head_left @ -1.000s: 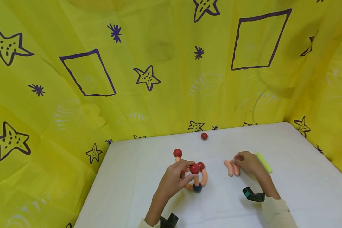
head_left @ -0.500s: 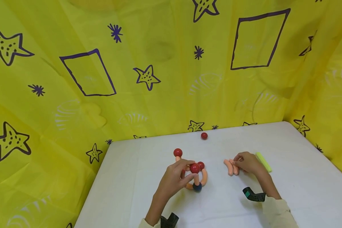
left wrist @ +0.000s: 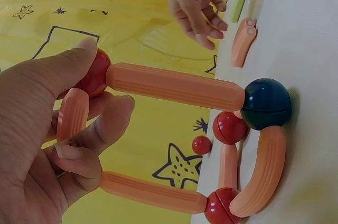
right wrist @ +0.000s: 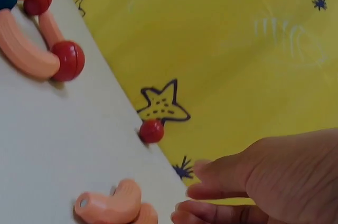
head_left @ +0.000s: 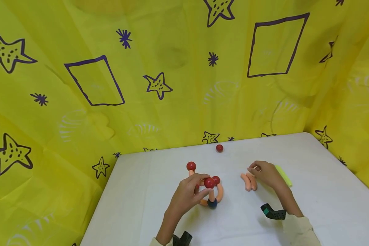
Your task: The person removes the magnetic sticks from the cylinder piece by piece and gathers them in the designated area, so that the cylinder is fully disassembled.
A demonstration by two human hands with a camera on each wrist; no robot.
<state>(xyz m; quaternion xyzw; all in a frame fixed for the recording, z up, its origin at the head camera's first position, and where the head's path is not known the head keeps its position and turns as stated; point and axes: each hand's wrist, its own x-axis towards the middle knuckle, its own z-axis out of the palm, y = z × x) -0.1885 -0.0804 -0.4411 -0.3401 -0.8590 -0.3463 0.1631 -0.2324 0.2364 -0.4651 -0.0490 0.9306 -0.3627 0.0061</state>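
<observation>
On the left of the tabletop [head_left: 135,205], the left hand [head_left: 187,193] pinches a red ball [head_left: 209,182] topping a ball-and-rod frame [head_left: 219,193], whose dark blue ball [head_left: 212,203] sits nearest. To the right, the right hand [head_left: 267,175] hovers just beside peach curved rods [head_left: 245,182], its grip loose and unfilled. A lime-green stick [head_left: 284,176] lies farther right; another red ball [head_left: 219,148] rests near the far edge.

Site: a sheeted-off tabletop booth; whether within a home or a studio, I cannot determine. Yellow sheeting [head_left: 184,116], printed with dark starfish [head_left: 158,86], hangs behind the table [head_left: 135,198] and on both sides. The tabletop is white. Toy balls [head_left: 219,148], connector rods [head_left: 245,182] and wrist-worn black devices [head_left: 273,212] suggest a play-recording station.
</observation>
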